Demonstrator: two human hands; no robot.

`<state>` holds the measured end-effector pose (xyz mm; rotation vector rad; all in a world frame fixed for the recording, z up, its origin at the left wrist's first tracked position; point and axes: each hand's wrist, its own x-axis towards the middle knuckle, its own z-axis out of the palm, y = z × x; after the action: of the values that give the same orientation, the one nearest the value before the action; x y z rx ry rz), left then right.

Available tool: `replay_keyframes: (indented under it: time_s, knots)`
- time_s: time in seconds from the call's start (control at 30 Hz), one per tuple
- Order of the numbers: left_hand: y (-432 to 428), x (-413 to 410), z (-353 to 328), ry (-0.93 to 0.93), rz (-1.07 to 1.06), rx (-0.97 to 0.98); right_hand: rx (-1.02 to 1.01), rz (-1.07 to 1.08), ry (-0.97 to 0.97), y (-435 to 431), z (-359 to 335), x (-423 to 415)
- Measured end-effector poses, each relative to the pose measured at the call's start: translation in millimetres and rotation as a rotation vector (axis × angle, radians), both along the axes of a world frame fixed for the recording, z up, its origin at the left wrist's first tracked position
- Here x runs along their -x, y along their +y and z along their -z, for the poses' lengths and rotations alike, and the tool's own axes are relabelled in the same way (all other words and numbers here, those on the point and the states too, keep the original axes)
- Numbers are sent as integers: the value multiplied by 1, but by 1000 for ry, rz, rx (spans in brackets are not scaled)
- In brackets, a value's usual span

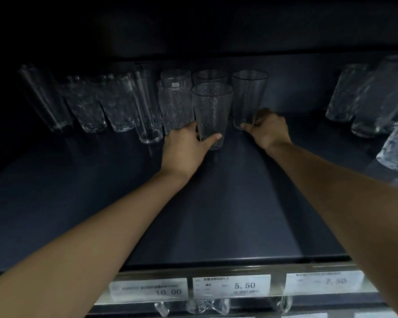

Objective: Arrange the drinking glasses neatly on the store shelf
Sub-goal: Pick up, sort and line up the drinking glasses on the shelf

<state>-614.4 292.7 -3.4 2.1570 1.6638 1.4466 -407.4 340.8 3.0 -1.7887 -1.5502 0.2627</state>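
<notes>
The dark shelf [216, 214] carries glasses [117, 104] far left. My left hand [184, 148] wraps 1 dimpled glass [213, 111] at centre; my right hand [270, 129] pinches a plain glass [248, 97] just right of it.

Dim, underexposed wide-angle view.
Top falls to black; clear textured drinking glasses [393, 145] at right edge blur and stretch.

Low at 6 o'clock runs a clear label rail [278, 281] holding three white price tags side by side. The 10.00 tag [148, 290] sits toward 7 o'clock, the 5.50 tag [231, 286] in the middle, and the blurred 7.50 tag [324, 282] toward 5 o'clock. Clear glassware [202, 306] shows just below the rail, its kind unclear.
</notes>
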Motion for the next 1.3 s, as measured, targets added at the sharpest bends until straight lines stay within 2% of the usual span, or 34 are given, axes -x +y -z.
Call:
replay_keyframes:
  time_s: [0.47, 0.77, 1.3]
  knots:
    - [13, -1, 0, -27, -26, 135, 7, 13, 1, 3, 2, -1]
    - [21, 1, 5, -60, -10, 149, 36, 32, -131, 12, 8, 0]
    - [33, 5, 14, -161, 39, 192, 88, 52, -176, 19, 10, 0]
